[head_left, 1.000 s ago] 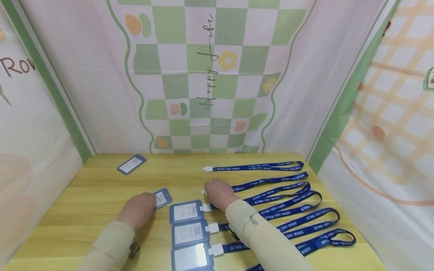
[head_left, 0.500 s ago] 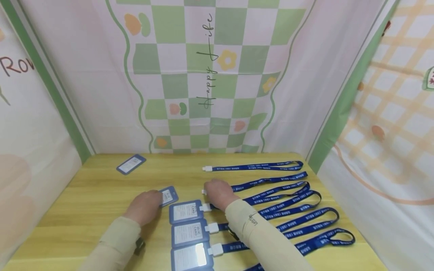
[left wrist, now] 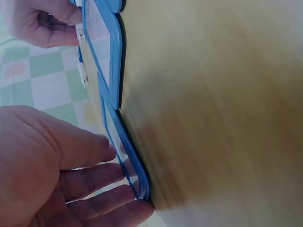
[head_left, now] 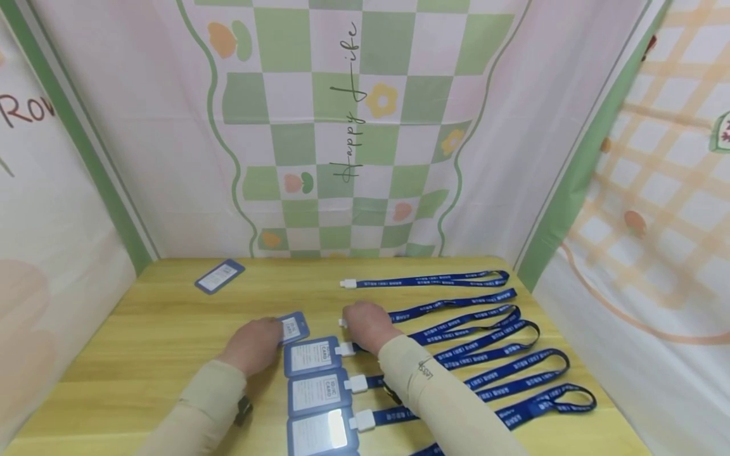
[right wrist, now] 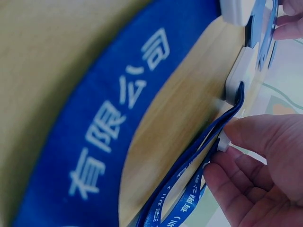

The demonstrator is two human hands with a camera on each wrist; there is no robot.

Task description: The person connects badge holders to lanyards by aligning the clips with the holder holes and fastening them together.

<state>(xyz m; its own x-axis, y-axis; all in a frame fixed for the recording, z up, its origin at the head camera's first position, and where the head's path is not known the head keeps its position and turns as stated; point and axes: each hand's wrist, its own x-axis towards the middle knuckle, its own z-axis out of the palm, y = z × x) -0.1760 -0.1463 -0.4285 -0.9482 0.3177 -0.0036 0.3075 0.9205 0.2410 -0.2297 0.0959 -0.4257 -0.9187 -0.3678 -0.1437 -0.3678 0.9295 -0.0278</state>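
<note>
My left hand [head_left: 255, 347] grips a blue-framed ID card holder [head_left: 294, 329] by its left end, thumb and fingertips at its edges in the left wrist view. This card holder lies slightly askew, just behind the rearmost of several ID card holders [head_left: 313, 356] in a column, each at the white clip of a lanyard. With thumb and fingers, my right hand [head_left: 367, 324] pinches the white clip [right wrist: 223, 143] of a navy lanyard [head_left: 450, 305]. The head view hides most of that clip behind the hand. A short gap separates the clip from the held card holder.
One loose ID card holder [head_left: 220, 277] lies at the back left of the wooden table [head_left: 142, 354]. Behind the right hand lies another lanyard [head_left: 428, 279] with its white clip. Several lanyards [head_left: 525, 377] stretch rightward under the right forearm. Printed curtains [head_left: 433, 190] enclose the table.
My left hand has slid the ID card holder to the right, closer to the right hand and the column of card holders. The right hand has stayed in place on the clip.
</note>
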